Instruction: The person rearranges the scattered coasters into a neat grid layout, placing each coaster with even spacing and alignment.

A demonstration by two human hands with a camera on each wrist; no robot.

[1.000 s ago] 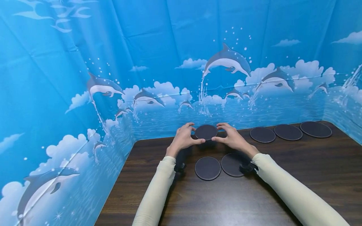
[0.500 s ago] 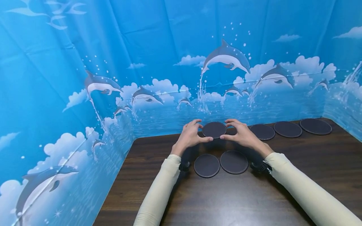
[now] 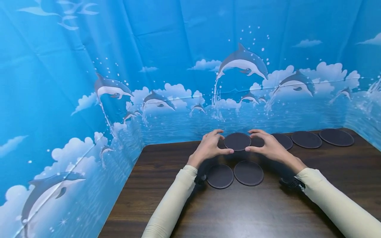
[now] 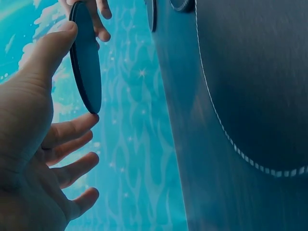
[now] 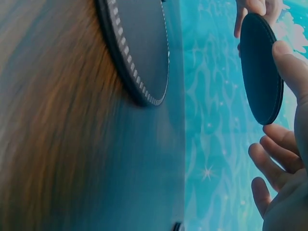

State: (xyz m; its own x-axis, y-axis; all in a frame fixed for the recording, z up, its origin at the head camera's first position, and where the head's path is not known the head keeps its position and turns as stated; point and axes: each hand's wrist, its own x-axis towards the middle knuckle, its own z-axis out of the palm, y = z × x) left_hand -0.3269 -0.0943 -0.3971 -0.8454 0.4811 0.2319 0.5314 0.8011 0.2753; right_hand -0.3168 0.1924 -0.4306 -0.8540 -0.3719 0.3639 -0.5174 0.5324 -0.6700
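Both hands (image 3: 209, 146) (image 3: 270, 147) half-curled, thumbs and fingertips pinching dark disc (image 3: 237, 141) above wooden table (image 3: 232, 211).

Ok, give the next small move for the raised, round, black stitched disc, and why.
Probably lower the raised disc gently towards the brown wood-grain table: the bare left hand and bare right hand pinch it, clear of the surface.

Tabletop disc (image 3: 284, 140) partly hidden behind right hand (image 3: 270, 147).

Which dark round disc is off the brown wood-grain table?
The dark round disc held between left hand and right hand; the other five discs lie on the table.
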